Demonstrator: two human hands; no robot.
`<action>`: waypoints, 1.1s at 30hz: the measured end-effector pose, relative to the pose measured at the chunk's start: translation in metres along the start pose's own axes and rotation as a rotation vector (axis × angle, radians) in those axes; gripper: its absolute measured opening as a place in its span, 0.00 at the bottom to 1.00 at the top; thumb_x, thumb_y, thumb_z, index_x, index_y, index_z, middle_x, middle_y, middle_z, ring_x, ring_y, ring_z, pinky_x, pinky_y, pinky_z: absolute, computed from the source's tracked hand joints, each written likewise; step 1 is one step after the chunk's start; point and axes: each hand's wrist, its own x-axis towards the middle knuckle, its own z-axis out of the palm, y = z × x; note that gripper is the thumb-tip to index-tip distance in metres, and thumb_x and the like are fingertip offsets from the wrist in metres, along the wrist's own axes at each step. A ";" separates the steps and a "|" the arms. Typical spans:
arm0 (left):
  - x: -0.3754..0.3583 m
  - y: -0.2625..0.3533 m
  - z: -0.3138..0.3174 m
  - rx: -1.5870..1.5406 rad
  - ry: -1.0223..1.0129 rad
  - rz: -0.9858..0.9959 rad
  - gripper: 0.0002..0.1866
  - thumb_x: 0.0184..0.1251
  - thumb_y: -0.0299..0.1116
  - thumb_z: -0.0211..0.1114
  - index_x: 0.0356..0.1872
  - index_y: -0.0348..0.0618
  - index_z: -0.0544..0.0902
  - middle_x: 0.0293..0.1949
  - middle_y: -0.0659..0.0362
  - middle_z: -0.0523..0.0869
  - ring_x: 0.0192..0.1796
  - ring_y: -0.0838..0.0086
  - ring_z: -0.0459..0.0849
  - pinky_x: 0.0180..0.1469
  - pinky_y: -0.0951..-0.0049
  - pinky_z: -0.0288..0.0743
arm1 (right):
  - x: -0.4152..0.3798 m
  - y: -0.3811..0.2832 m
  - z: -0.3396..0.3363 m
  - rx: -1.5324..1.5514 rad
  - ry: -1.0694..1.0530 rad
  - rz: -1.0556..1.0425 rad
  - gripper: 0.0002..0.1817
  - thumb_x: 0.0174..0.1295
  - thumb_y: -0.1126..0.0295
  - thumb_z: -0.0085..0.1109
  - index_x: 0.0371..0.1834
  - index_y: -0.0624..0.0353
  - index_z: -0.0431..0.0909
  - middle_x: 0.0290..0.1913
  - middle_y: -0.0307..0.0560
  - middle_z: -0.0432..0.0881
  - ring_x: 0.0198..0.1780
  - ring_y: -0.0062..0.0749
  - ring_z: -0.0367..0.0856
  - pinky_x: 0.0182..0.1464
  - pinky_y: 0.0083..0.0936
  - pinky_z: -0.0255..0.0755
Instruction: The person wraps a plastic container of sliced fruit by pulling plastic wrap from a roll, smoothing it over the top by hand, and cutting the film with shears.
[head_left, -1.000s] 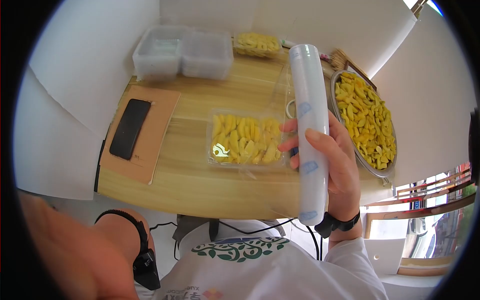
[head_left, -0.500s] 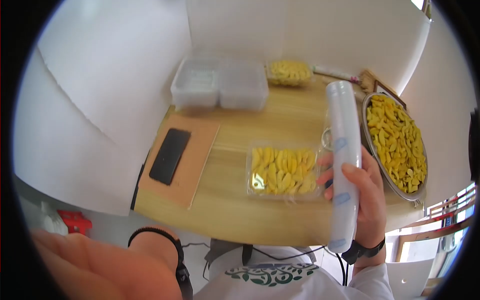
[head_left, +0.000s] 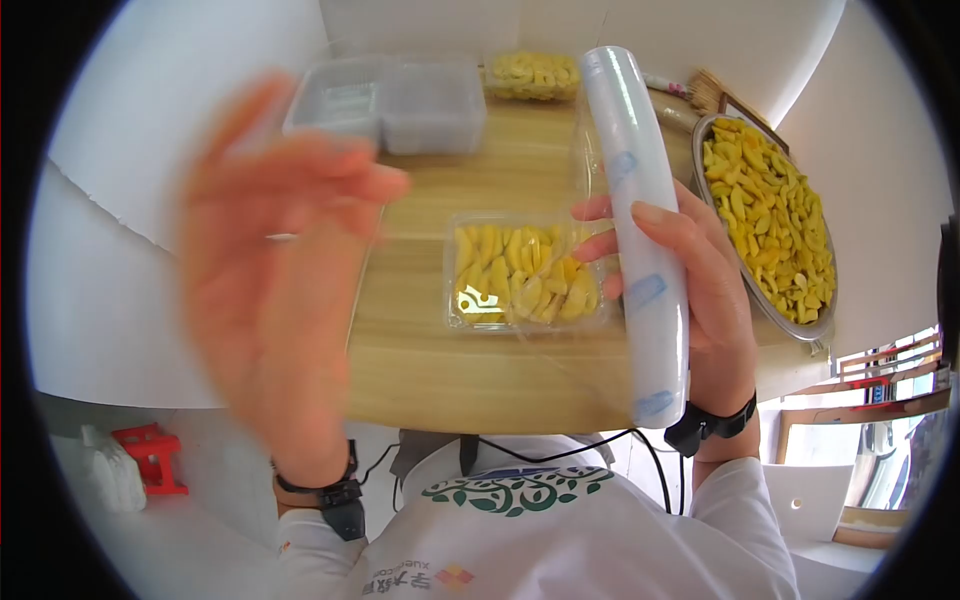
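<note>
My right hand (head_left: 705,285) is wrapped round a roll of clear plastic film (head_left: 645,260), thumb on its front and fingers behind. The roll stands nearly upright, leaning left at its top. A thin loose sheet seems to trail from its left side over a clear plastic box (head_left: 455,300) of yellow crescent-shaped pieces (head_left: 520,265), which look like fruit slices. My left hand (head_left: 290,230) is raised at the left, blurred, with fingers bent but apart and nothing visible in them. It hides the board and phone behind it.
Stacked clear containers (head_left: 430,105) stand at the back left, with another filled box (head_left: 535,78) beside them. A large metal bowl (head_left: 745,265) heaped with yellow pieces is at the right. A brush (head_left: 708,92) lies behind it. A red stool (head_left: 152,460) is on the floor.
My left hand has risen from the lower left to above the table's left side. The view has tilted, so the table sits higher. My right hand still grips the roll, which leans further left.
</note>
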 end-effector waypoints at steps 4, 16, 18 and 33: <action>-0.024 -0.079 0.033 -0.326 0.081 -0.389 0.25 0.80 0.39 0.59 0.70 0.36 0.72 0.59 0.53 0.82 0.63 0.66 0.81 0.63 0.63 0.73 | 0.011 -0.003 0.002 0.094 -0.055 -0.010 0.31 0.71 0.62 0.60 0.69 0.71 0.65 0.56 0.60 0.80 0.49 0.41 0.88 0.38 0.26 0.85; -0.028 -0.096 0.058 -1.039 -0.059 -0.763 0.24 0.82 0.56 0.54 0.48 0.42 0.82 0.38 0.63 0.82 0.39 0.78 0.79 0.38 0.74 0.72 | 0.021 0.008 0.031 0.167 -0.088 0.009 0.34 0.71 0.60 0.56 0.73 0.73 0.62 0.59 0.65 0.80 0.48 0.38 0.88 0.38 0.25 0.86; -0.027 -0.096 0.051 -0.909 0.119 -0.769 0.22 0.83 0.54 0.56 0.46 0.42 0.82 0.34 0.66 0.79 0.29 0.82 0.75 0.28 0.79 0.68 | 0.023 0.013 0.030 0.141 -0.047 -0.014 0.31 0.71 0.61 0.57 0.70 0.72 0.65 0.59 0.63 0.81 0.50 0.39 0.88 0.40 0.26 0.85; -0.023 -0.125 0.037 -0.563 0.228 -0.611 0.10 0.83 0.38 0.58 0.48 0.43 0.82 0.17 0.70 0.64 0.13 0.88 0.56 0.16 0.82 0.48 | 0.044 0.049 0.005 0.049 0.093 0.105 0.28 0.68 0.65 0.63 0.67 0.65 0.67 0.48 0.50 0.78 0.49 0.35 0.84 0.42 0.29 0.84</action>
